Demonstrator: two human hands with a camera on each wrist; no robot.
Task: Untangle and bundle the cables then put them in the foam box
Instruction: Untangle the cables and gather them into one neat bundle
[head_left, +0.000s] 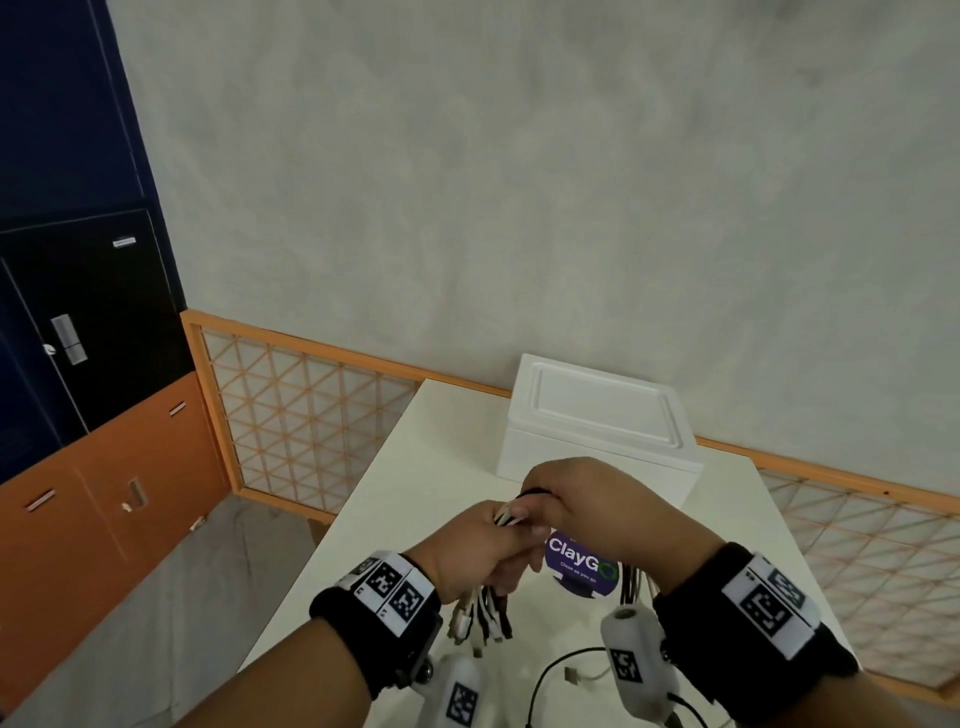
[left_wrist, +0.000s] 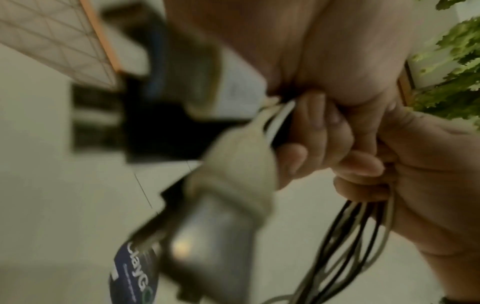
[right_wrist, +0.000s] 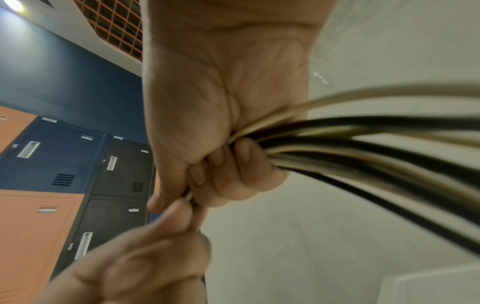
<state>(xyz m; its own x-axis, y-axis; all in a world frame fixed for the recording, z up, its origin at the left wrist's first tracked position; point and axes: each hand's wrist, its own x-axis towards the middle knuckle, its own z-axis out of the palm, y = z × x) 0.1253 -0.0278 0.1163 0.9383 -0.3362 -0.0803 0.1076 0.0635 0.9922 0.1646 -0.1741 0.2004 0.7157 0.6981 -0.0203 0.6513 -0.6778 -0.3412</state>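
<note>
While both of my hands are meeting above the table (head_left: 415, 457), I am holding the gathered cables (right_wrist: 363, 144) as one thick hank of black and white strands. My right hand (head_left: 587, 499) is wrapping its curled fingers (right_wrist: 233, 174) round the middle of the hank, so that the strands are lying side by side and are not slipping apart. My left hand (head_left: 478, 551) is gripping the same bundle just beside it, fingers (left_wrist: 324, 131) curled tight, with the loose ends and connectors (head_left: 483, 613) hanging down below its palm; I judge I am keeping the two grips close together to leave a short taut stretch between them for tying or folding. Something dark is showing at the top of my right fist in the head view, but I cannot tell whether it is a tie or just a black strand. One more black cable (head_left: 550, 670) is lying loose on the table near my wrists, not yet joined to the rest. Beyond my hands the white foam box (head_left: 597, 415) is standing with its lid on, so it will need opening before the bundle goes in. A purple label (head_left: 576, 558) is lying on the table beneath my hands.
</note>
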